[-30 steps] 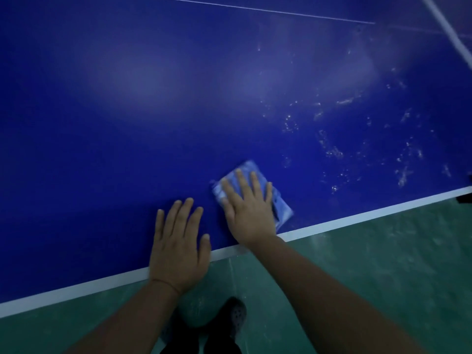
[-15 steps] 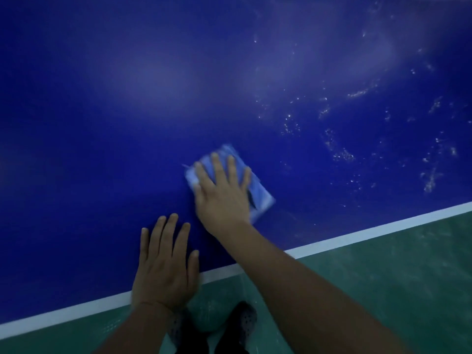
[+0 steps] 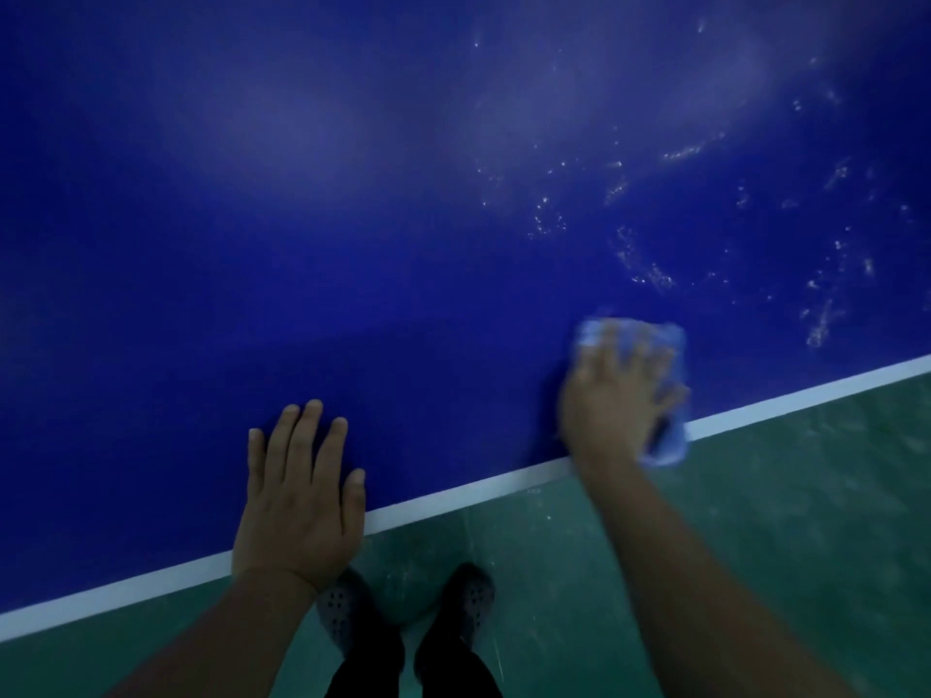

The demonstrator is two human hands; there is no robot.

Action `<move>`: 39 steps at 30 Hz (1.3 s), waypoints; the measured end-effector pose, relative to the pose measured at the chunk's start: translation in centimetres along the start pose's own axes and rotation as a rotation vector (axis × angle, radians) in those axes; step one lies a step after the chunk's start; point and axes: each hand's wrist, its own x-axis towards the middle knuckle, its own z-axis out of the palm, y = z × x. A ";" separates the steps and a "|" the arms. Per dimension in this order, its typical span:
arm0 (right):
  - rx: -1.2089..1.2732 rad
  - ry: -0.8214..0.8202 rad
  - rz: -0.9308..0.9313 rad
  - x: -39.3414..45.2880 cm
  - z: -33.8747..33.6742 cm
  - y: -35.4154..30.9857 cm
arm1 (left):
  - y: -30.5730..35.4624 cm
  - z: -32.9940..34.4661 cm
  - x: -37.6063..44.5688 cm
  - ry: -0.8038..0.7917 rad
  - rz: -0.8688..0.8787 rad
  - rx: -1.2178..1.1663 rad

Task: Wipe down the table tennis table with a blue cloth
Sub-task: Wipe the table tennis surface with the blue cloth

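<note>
Dark-blue table tennis surface (image 3: 352, 244), white-edged — my right hand (image 3: 617, 395) presses the light-blue cloth (image 3: 670, 445) flat, mid-wipe; left hand (image 3: 300, 501) splayed. Next: white specks (image 3: 650, 274) beyond.

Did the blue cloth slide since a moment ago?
Yes. The blue cloth under the right hand slid right, farther from the resting left hand, and now overlaps the table's white edge line.
</note>
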 end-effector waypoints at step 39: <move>-0.156 -0.184 -1.006 -4.5 0.6 -2.2 | 0.1 -0.4 0.2 -0.019 -0.032 -0.052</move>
